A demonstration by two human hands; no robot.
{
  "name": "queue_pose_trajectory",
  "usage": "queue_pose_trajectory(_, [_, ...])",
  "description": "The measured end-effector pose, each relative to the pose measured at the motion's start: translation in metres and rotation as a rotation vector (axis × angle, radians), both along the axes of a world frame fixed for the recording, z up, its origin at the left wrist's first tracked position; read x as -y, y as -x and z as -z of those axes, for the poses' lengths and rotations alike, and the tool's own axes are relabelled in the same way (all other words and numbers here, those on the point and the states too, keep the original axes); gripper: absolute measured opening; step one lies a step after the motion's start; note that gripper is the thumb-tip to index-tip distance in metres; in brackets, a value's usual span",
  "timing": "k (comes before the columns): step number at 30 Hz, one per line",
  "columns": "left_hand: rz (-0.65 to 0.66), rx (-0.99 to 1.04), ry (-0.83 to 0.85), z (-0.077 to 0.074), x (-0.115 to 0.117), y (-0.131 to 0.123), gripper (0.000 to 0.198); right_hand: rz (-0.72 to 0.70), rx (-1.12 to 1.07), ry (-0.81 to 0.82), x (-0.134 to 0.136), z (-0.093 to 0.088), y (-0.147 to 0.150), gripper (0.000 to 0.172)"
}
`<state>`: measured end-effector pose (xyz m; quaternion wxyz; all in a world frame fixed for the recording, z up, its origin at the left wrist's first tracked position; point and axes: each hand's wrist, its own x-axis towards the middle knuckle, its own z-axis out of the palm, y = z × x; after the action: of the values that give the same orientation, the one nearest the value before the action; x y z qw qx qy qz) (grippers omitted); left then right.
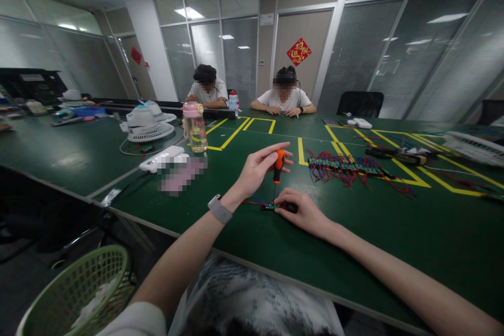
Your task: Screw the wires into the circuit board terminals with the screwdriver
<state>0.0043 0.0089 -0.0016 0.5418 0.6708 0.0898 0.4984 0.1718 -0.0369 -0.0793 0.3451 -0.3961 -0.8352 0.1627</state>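
An orange and black screwdriver [279, 166] stands upright, its thin shaft pointing down at a small green circuit board [270, 207] on the green table. My left hand [258, 168], with a grey watch band on the wrist, grips the screwdriver's handle between thumb and fingers. Beside the board, my right hand [301, 210] rests on the table with its fingers closed on the board's right end. A dark rounded object [290, 207] shows under those fingers. Red and blue wires [255, 201] run left from the board.
Many wired boards [346, 165] lie at the right. A pink-lidded bottle [196, 128], white power strip [163, 158] and white fans [149, 123] sit at the left. Yellow tape marks the table. Two people sit across. A green basket [79, 289] stands below left.
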Motion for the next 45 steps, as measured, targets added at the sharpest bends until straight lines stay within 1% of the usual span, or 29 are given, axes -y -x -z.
queue_pose_trajectory(1, [-0.003, -0.006, 0.005, -0.0001, 0.0003, 0.0001, 0.036, 0.000, -0.003, 0.000, -0.0001, 0.0000, 0.0000, 0.010])
queue_pose_trajectory(5, [-0.173, -0.062, -0.117, -0.0010, 0.0008, 0.0013, 0.030, -0.003, -0.001, -0.003, -0.0003, 0.0009, -0.0005, 0.009])
queue_pose_trajectory(6, [-0.175, -0.061, -0.127, -0.0009, 0.0006, 0.0012, 0.028, -0.004, 0.002, -0.004, -0.0004, 0.0012, -0.0007, 0.009])
queue_pose_trajectory(7, [-0.147, -0.050, -0.113, -0.0007, 0.0004, 0.0009, 0.028, -0.004, 0.005, -0.005, -0.0005, 0.0016, -0.0008, 0.009])
queue_pose_trajectory(10, [-0.019, -0.002, -0.019, 0.0004, -0.0004, -0.0004, 0.034, -0.002, 0.009, -0.005, -0.0007, 0.0020, -0.0006, 0.009])
queue_pose_trajectory(11, [-0.021, 0.002, -0.009, 0.0006, -0.0006, -0.0005, 0.035, -0.002, 0.009, -0.003, -0.0008, 0.0020, -0.0004, 0.009])
queue_pose_trajectory(12, [-0.053, -0.005, -0.023, 0.0006, -0.0008, -0.0005, 0.035, -0.002, 0.008, -0.002, -0.0009, 0.0019, -0.0003, 0.009])
queue_pose_trajectory(15, [-0.186, -0.037, -0.127, 0.0005, -0.0015, 0.0004, 0.030, -0.003, 0.004, -0.003, -0.0011, 0.0015, -0.0002, 0.008])
queue_pose_trajectory(16, [-0.189, -0.039, -0.141, 0.0005, -0.0018, 0.0005, 0.028, -0.003, 0.003, -0.003, -0.0010, 0.0014, -0.0003, 0.008])
queue_pose_trajectory(17, [-0.161, -0.033, -0.132, 0.0005, -0.0019, 0.0004, 0.028, -0.003, 0.004, -0.004, -0.0009, 0.0014, -0.0005, 0.008])
queue_pose_trajectory(19, [-0.070, -0.008, -0.070, 0.0006, -0.0018, -0.0004, 0.031, -0.001, 0.005, -0.005, -0.0005, 0.0013, -0.0009, 0.009])
queue_pose_trajectory(21, [-0.026, 0.011, -0.024, 0.0006, -0.0012, -0.0011, 0.034, -0.002, 0.004, -0.006, -0.0001, 0.0013, -0.0013, 0.009])
queue_pose_trajectory(22, [-0.041, 0.009, -0.027, 0.0005, -0.0008, -0.0013, 0.034, -0.005, 0.003, -0.006, 0.0000, 0.0014, -0.0013, 0.009])
queue_pose_trajectory(25, [-0.163, -0.019, -0.109, -0.0001, -0.0002, -0.0006, 0.031, -0.006, 0.000, -0.011, -0.0005, 0.0014, -0.0011, 0.008])
queue_pose_trajectory(26, [-0.185, -0.029, -0.133, -0.0003, -0.0002, -0.0004, 0.029, -0.006, 0.001, -0.013, -0.0008, 0.0014, -0.0010, 0.008])
queue_pose_trajectory(27, [-0.182, -0.030, -0.139, -0.0004, -0.0004, -0.0002, 0.028, -0.005, 0.002, -0.014, -0.0011, 0.0014, -0.0009, 0.007])
queue_pose_trajectory(31, [-0.044, 0.003, -0.038, -0.0003, -0.0006, -0.0004, 0.033, -0.006, 0.004, -0.011, -0.0013, 0.0017, -0.0011, 0.009])
queue_pose_trajectory(32, [-0.050, 0.005, -0.033, -0.0004, -0.0005, -0.0004, 0.033, -0.004, 0.005, -0.011, -0.0011, 0.0018, -0.0013, 0.009])
queue_pose_trajectory(33, [-0.081, -0.002, -0.049, -0.0006, -0.0003, -0.0003, 0.033, -0.003, 0.006, -0.009, -0.0009, 0.0019, -0.0015, 0.009])
queue_pose_trajectory(36, [-0.213, -0.037, -0.146, -0.0006, 0.0002, 0.0000, 0.029, -0.003, 0.010, -0.007, -0.0004, 0.0017, -0.0017, 0.009])
queue_pose_trajectory(37, [-0.215, -0.042, -0.153, -0.0003, 0.0002, -0.0001, 0.027, -0.005, 0.009, -0.005, -0.0003, 0.0015, -0.0016, 0.008])
queue_pose_trajectory(38, [-0.186, -0.038, -0.139, 0.0001, 0.0001, -0.0004, 0.028, -0.007, 0.007, -0.002, -0.0002, 0.0012, -0.0013, 0.008])
queue_pose_trajectory(40, [-0.082, -0.016, -0.068, 0.0009, 0.0000, -0.0012, 0.032, -0.007, 0.001, 0.006, 0.0001, 0.0005, -0.0007, 0.009])
queue_pose_trajectory(41, [-0.044, -0.007, -0.036, 0.0011, 0.0000, -0.0014, 0.034, -0.006, 0.001, 0.010, 0.0002, 0.0003, -0.0004, 0.009])
queue_pose_trajectory(42, [-0.036, -0.005, -0.021, 0.0011, 0.0001, -0.0015, 0.035, -0.005, 0.002, 0.011, 0.0003, 0.0001, -0.0002, 0.009])
queue_pose_trajectory(43, [-0.059, -0.015, -0.026, 0.0008, 0.0003, -0.0012, 0.035, -0.003, 0.004, 0.011, 0.0003, -0.0001, -0.0001, 0.009])
queue_pose_trajectory(45, [-0.157, -0.037, -0.084, -0.0002, 0.0007, -0.0002, 0.033, -0.003, 0.007, 0.008, 0.0003, -0.0001, -0.0003, 0.008])
